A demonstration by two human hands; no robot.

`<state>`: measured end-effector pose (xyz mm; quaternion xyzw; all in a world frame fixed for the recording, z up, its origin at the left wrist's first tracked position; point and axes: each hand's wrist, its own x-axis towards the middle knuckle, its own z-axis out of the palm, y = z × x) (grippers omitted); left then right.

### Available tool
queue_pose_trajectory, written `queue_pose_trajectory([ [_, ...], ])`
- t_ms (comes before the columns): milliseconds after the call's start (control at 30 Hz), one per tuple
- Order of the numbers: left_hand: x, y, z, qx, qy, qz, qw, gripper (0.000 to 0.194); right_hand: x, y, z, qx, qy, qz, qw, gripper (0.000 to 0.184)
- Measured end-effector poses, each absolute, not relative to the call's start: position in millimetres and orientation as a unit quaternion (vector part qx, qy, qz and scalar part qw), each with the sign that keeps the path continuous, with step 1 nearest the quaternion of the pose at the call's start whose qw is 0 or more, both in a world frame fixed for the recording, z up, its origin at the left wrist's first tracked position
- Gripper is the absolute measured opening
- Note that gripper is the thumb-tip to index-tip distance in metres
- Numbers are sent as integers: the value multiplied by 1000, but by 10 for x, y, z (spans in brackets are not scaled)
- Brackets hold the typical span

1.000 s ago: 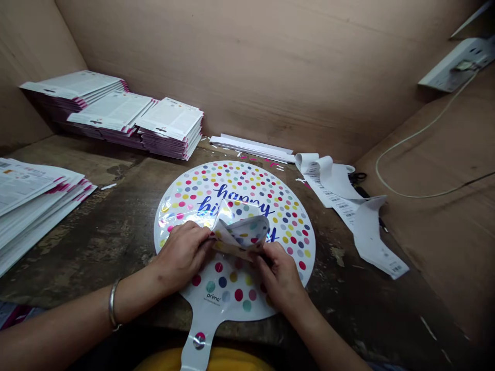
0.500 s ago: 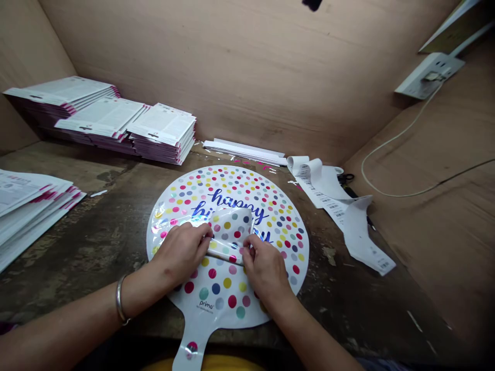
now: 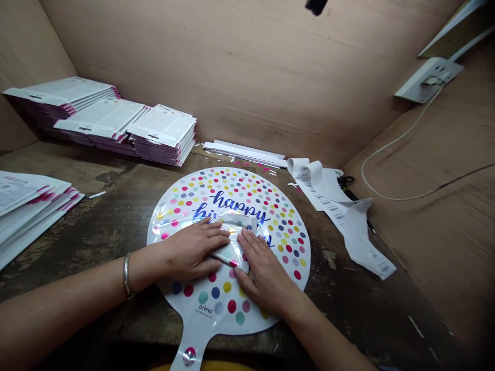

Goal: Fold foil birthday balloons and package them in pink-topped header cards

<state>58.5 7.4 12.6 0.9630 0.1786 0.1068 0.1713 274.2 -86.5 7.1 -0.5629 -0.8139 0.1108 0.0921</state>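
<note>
Hands (image 3: 266, 270) flat on glossy film (image 3: 233, 249)

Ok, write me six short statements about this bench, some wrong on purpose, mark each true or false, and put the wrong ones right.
1. The left hand and right hand rest on a folded dotted sheet. True.
2. Both wrists are bare. False: a silver bangle circles the left wrist.
3. A strip of barcode labels lies to the right of the dotted balloon. True.
4. The balloon stands on edge. False: it lies flat on the table, its tail toward the person.
5. White packets are stacked at the back left. True.
6. Nothing is plugged in at the upper right. False: a plug sits in the power socket.
</note>
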Motion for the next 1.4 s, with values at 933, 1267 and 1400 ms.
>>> queue_pose_trajectory([
  [933,696,-660,415,354,405,353,765,33,2482,-955,464,-407,-416,673,458,70],
  [1267,569,-326,410,498,452,438,596,29,2435,-1035,336,-567,-411,553,451,41],
  [1400,544,-294,403,456,467,452,608,34,2456,-1051,294,-563,-402,570,443,42],
])
